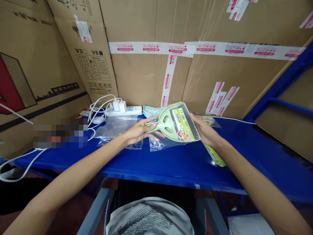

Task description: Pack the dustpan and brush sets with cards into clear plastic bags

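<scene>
A pale green dustpan [168,133] with a dark-bristled hand brush nested in it is held above the blue table. A yellow-green printed label [182,120] lies across the bristles. My left hand [140,131] is closed around the handles at the narrow end. At the wide end, my right hand [205,130] grips the edge, its fingers partly hidden behind the pan. Just beneath the set is a clear plastic bag [156,145]; I cannot tell whether it touches the pan. Yellow-green label cards [215,156] lie below my right hand.
Clear plastic bags [114,128] lie left on the blue table [171,168]. Behind them is a power strip [134,110] with plugs and white cables. A light blue dustpan [151,111] and a wrapped green item [207,120] sit at the back, before cardboard walls [144,78].
</scene>
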{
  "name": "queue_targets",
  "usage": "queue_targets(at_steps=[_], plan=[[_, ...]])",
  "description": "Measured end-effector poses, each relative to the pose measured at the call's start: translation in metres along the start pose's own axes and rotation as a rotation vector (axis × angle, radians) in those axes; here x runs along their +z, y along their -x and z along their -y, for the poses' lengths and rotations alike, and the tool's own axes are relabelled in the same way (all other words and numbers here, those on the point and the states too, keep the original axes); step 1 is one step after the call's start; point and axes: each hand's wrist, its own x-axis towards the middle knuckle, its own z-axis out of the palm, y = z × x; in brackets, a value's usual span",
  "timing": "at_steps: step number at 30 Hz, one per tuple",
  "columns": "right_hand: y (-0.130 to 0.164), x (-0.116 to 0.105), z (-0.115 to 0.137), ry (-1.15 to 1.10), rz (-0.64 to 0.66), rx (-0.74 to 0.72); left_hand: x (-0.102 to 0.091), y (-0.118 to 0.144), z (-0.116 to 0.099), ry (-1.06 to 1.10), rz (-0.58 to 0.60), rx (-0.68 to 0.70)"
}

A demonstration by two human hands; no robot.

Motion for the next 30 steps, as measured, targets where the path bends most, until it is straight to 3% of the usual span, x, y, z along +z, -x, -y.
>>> queue_targets(at_steps=[7,13,22,30], plan=[[0.003,0.003,-0.002,-0.052,-0.105,0.005,-0.001,0.001,0.005,0.115,0.073,-0.112],[0.008,-0.004,0.008,0.012,-0.132,-0.038,0.003,0.002,0.0,0.033,0.108,-0.107],[0.007,-0.031,0.026,0.119,-0.188,-0.05,0.002,0.003,-0.004,0.032,0.136,-0.097],[0.007,-0.047,0.026,0.126,-0.097,0.079,0.003,0.002,0.001,0.024,0.107,-0.096]])
